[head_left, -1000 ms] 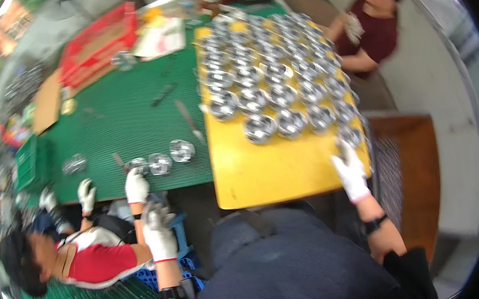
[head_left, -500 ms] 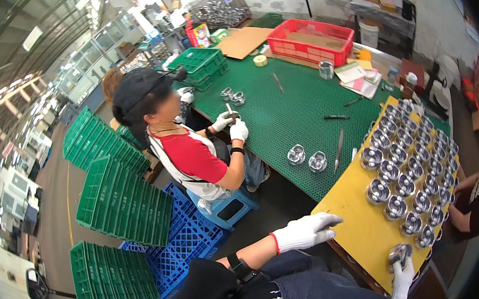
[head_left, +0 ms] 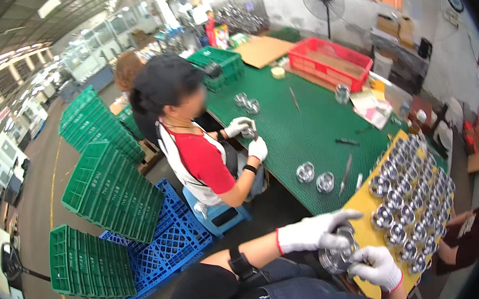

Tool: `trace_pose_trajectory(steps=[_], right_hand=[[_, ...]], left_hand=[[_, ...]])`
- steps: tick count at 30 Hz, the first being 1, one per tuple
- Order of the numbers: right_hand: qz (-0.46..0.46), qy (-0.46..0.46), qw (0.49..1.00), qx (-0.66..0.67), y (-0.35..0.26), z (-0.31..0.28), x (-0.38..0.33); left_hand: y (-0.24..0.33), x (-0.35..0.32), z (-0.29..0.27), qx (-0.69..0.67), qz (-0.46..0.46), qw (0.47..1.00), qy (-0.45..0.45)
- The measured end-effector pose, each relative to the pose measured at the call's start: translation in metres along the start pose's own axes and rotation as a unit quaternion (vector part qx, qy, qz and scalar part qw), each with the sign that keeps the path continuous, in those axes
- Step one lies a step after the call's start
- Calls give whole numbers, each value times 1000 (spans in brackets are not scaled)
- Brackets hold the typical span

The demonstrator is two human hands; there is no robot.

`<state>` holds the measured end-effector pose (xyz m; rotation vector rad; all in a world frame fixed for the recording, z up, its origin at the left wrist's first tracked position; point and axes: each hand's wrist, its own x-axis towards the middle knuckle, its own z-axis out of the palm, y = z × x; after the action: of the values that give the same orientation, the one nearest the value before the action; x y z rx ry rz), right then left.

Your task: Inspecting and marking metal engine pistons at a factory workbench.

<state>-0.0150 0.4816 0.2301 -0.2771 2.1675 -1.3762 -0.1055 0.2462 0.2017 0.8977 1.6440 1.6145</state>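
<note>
A shiny round metal piston [head_left: 337,252] is held between my two white-gloved hands, close to my body and over the near end of the yellow board [head_left: 365,290]. My left hand [head_left: 314,232] closes on it from above and the left, with the index finger stretched out. From the right, my right hand [head_left: 377,266] pinches its side. Several rows of similar pistons [head_left: 402,215] stand on the board to the right. Two more pistons, one of them a loose piston [head_left: 325,182], sit on the green table mat [head_left: 285,138].
A seated co-worker [head_left: 199,160] in gloves handles a metal part at the table's left edge. Stacked green crates [head_left: 111,193] rest on a blue pallet [head_left: 170,240]. A red crate [head_left: 330,63] stands at the back. Another person's arm [head_left: 449,249] shows at the right.
My right hand has lifted a piston from the board's near corner and brought it left to my left hand. The left hand has closed onto it. The view has shifted slightly.
</note>
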Motion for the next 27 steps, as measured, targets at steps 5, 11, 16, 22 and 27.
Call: trace_pose_trajectory(steps=[5,11,16,22,27], right_hand=[[-54,61,967,243,-34,5,45],[-89,36,982,160,-61,-2,81],[-97,234,961,109,-60,-35,48],[-183,243,771,-559,-55,-29,53],[-207,235,769,-557,-53,-28,55]], left_hand=[[24,-8,-19,-388,-50,892,225],[-1,-17,-47,-396,20,898,190],[16,-9,-55,-120,73,976,165],[32,8,-42,-45,-7,991,127],[31,16,-39,-8,3,994,105]])
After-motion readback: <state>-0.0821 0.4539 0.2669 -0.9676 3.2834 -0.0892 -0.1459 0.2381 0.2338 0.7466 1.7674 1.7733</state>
